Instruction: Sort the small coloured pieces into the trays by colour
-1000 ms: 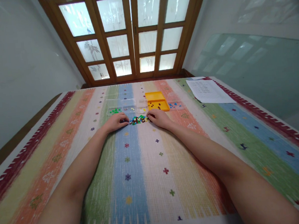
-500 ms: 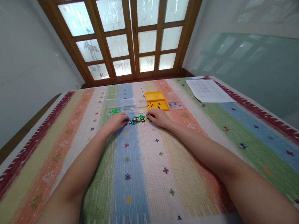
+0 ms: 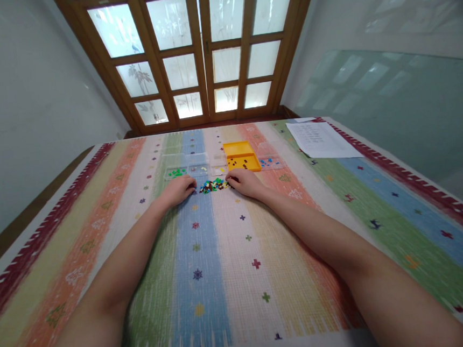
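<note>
Hands, left (image 3: pixel 180 189) and right (image 3: pixel 245 181), still flank pile (image 3: pixel 214 185).

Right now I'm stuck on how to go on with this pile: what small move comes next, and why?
Probably pinch one dark piece from the pile with the right hand and lift it to the orange tray: the pile lies beside that hand, and that tray already holds dark pieces.

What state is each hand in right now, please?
Left hand: palm down beside the bead pile; grip cannot be told.
Right hand: palm down opposite; grip cannot be told.
</note>
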A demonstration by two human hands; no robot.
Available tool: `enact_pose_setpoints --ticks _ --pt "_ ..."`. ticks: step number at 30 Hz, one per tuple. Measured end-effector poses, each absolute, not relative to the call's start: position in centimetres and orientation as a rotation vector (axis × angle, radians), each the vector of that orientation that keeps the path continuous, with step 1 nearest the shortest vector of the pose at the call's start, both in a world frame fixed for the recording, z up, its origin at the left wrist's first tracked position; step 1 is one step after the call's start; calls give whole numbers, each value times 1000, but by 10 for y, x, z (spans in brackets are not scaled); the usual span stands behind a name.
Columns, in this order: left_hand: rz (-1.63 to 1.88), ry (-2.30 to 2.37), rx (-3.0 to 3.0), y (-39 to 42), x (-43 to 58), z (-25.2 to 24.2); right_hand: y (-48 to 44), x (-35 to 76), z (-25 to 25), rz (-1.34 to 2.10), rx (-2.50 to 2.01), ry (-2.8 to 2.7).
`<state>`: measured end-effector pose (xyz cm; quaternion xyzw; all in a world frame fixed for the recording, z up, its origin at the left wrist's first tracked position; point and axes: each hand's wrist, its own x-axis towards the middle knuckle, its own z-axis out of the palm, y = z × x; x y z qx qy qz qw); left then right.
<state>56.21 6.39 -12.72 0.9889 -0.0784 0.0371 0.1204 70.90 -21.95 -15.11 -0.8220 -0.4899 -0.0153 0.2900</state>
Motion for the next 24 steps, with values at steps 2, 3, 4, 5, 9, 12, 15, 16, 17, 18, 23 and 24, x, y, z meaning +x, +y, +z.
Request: enact_pose_setpoints --ticks 2,3,4,5,9,12,15,16,17,18,23,24 --pt "115 -235 2880 64 562 -128 -219 709 -152 -38 -2196 -1305" --pt "121 -238 2872 63 562 -129 -219 710 -152 -37 -2197 -1304" --pt "129 -239 2863 62 562 -129 -219 710 -152 -38 -2199 -1303" --pt "137 -237 2857 60 561 -128 -219 710 -152 -39 -2200 -1303" --pt "161 -209 2873 52 560 -126 -219 710 -152 -41 -2194 -1306" --pt "152 -194 2909 48 560 -124 -219 710 -152 -38 -2195 -1308" --pt "155 -175 2932 44 560 -123 -219 710 -152 -37 -2198 -1311" --pt "162 -168 2936 43 559 -123 -219 711 -152 -38 -2197 -1313" --pt "167 -163 2938 42 559 -122 -219 711 -152 -39 -2197 -1315" --pt "172 -161 2940 41 559 -122 -219 711 -153 -39 -2196 -1317" --pt "186 -195 2907 43 558 -124 -219 712 -155 -45 -2184 -1313" --pt "191 -204 2891 44 558 -125 -219 712 -155 -47 -2183 -1312"
